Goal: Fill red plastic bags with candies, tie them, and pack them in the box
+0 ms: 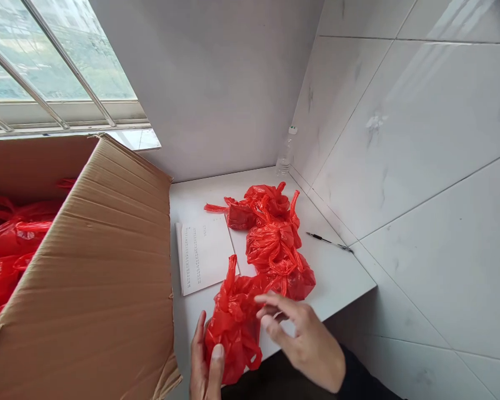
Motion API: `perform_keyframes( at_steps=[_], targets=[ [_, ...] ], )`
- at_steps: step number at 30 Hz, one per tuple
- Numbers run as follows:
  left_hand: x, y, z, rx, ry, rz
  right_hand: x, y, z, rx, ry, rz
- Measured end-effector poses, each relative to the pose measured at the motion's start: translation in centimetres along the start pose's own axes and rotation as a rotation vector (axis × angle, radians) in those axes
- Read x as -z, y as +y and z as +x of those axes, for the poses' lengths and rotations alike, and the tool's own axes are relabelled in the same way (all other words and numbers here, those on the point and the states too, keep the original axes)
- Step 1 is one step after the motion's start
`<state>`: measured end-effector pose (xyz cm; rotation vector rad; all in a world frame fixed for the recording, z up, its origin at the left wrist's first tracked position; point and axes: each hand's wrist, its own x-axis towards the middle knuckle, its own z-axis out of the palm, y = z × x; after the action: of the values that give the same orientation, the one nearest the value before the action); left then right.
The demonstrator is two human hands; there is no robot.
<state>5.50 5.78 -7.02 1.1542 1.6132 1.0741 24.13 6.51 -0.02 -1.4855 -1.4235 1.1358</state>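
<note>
At the near edge of the white table (pixel 316 314), my left hand (pixel 206 361) grips a tied red plastic bag (pixel 235 322) from its left side, thumb in front. Its contents are hidden. My right hand (pixel 298 336) hovers just right of that bag with the fingers apart and slightly curled, holding nothing. Behind it several more knotted red plastic bags (pixel 270 244) lie bunched together. Left of these bags lies a stack of paper sheets (pixel 208 250) with small printed or written columns.
A large cardboard box (pixel 95 266) with more red bags (pixel 16 239) inside stands on the left. A black pen (pixel 329 241) lies at the right, by the tiled wall (pixel 420 166). In the back corner stands a clear plastic bottle (pixel 285 153). A barred window (pixel 58 61) is upper left.
</note>
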Motion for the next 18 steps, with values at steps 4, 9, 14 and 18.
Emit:
perform_keyframes(
  at_steps=[4, 9, 14, 18],
  targets=[
    [0.4, -0.1, -0.4, -0.004, 0.075, 0.042, 6.3, 3.8, 0.6, -0.088, 0.280, -0.162],
    [-0.4, -0.5, -0.5, -0.249, 0.153, 0.318, 13.3, 12.4, 2.9, -0.102, 0.627, -0.731],
    [-0.7, -2.2, 0.6, -0.320, 0.103, 0.357, 14.3, 17.0, 4.7, -0.119, 0.624, -0.824],
    [-0.4, -3.0, 0.6, -0.354, 0.135, 0.357, 14.3, 16.4, 6.0, -0.044, 0.601, -0.815]
  ],
)
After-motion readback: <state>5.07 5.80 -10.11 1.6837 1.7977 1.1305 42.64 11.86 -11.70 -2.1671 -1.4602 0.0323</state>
